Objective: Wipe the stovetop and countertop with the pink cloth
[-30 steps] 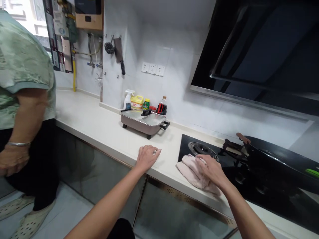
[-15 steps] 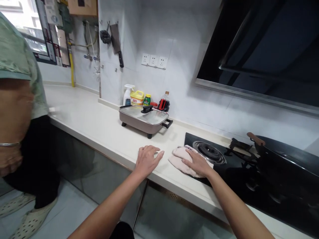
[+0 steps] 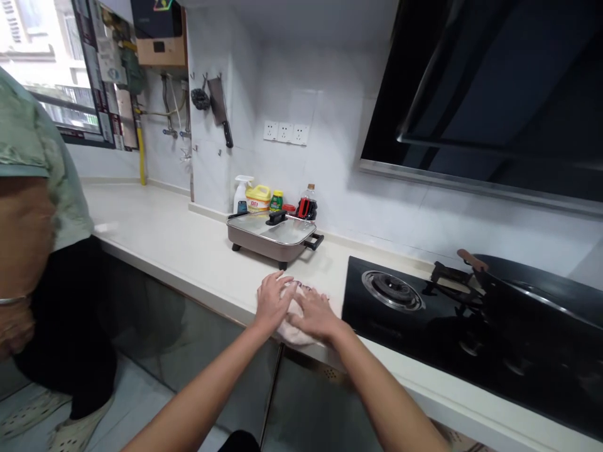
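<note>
Two hands, loosely spread, cloth apparently under both

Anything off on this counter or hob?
One thing: the left burner on the hob has no pan support over it. A dark metal piece sits beside the wok; can't tell if it's that support. No visible spill or damage. The cloth under the left hand and right hand looks normal.
</note>
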Motion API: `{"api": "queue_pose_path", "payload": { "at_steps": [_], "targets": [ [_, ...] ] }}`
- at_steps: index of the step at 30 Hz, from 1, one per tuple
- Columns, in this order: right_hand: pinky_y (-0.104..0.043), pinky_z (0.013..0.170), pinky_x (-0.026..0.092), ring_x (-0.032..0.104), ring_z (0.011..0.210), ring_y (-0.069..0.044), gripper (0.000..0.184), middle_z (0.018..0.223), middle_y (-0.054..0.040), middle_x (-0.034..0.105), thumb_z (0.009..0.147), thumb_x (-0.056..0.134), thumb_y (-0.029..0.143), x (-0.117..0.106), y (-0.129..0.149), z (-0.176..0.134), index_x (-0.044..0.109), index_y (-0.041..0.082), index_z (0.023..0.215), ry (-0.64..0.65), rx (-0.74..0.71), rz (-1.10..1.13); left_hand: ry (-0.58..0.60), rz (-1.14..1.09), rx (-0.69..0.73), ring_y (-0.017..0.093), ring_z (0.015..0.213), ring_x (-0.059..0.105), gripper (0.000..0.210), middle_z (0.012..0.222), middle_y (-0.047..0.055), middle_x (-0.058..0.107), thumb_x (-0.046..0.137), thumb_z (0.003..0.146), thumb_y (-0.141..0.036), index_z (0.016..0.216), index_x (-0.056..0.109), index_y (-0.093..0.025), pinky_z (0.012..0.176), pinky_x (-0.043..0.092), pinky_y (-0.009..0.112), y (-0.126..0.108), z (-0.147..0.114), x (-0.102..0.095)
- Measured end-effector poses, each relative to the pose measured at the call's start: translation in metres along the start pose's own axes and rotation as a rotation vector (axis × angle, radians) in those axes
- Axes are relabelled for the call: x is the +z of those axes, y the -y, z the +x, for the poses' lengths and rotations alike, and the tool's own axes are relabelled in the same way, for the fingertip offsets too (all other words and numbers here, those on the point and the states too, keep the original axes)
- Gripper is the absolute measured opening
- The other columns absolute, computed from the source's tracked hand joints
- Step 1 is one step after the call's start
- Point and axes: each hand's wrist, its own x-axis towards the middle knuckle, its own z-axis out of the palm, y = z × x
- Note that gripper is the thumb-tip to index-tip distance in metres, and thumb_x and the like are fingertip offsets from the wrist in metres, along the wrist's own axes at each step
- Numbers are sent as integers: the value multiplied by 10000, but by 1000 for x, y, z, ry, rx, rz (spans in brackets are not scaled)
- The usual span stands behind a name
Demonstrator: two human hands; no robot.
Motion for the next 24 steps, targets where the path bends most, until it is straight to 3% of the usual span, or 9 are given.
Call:
{"api": "queue_pose_path", "payload": {
  "at_steps": [4,8,12,15,19,22,24],
  "targets": [
    [-720,1184,189,239,1559,-452,844,1702,-155,309,862,660,662,9,14,-35,371,374,1601,-46,-100,-17,72,-176,-93,265,1165,659,413,1192,88,748,477,975,-504,1081,757,-219,1082,502,440,9,3,-15],
    [-644,1153,323,470,1402,-395,909,1557,-150,489,780,820,451,35,16,-62,382,375,1572,-274,-139,-172,162,-123,-53,266,1163,665,456,1189,73,756,471,955,-554,1063,761,-220,1074,507,422,6,1,-27],
    [-586,1031,440,588,1194,-335,715,1447,-141,579,923,673,247,67,7,-80,392,421,1558,-511,-128,-378,183,95,35,269,1189,645,450,1188,87,756,441,961,-522,1045,761,-217,1100,472,420,1,7,-26],
    [-557,975,453,606,1056,-287,587,1375,-115,626,1000,503,160,78,-15,-100,461,458,1503,-656,-135,-456,209,293,46,271,1181,646,438,1192,98,757,417,970,-466,1039,768,-213,1073,470,407,-2,11,-18],
    [-546,1018,420,581,1017,-267,599,1282,-93,659,973,512,108,76,-62,-147,490,428,1479,-796,-120,-505,246,413,39,313,1204,632,419,1188,111,765,432,963,-452,989,787,-231,1048,454,435,-9,7,-11],
    [-542,1071,394,566,1078,-277,602,1282,-97,658,913,574,81,65,-101,-193,519,346,1450,-814,-78,-527,271,510,37,336,1200,633,454,1203,115,768,417,965,-480,1014,799,-239,1016,458,446,-11,5,-11],
    [-539,1079,394,559,1110,-299,657,1301,-124,653,848,644,86,54,-125,-226,509,277,1462,-758,-51,-506,292,548,40,347,1198,636,477,1217,113,766,410,958,-501,1028,804,-240,996,465,442,-11,7,-11]
  ]
}}
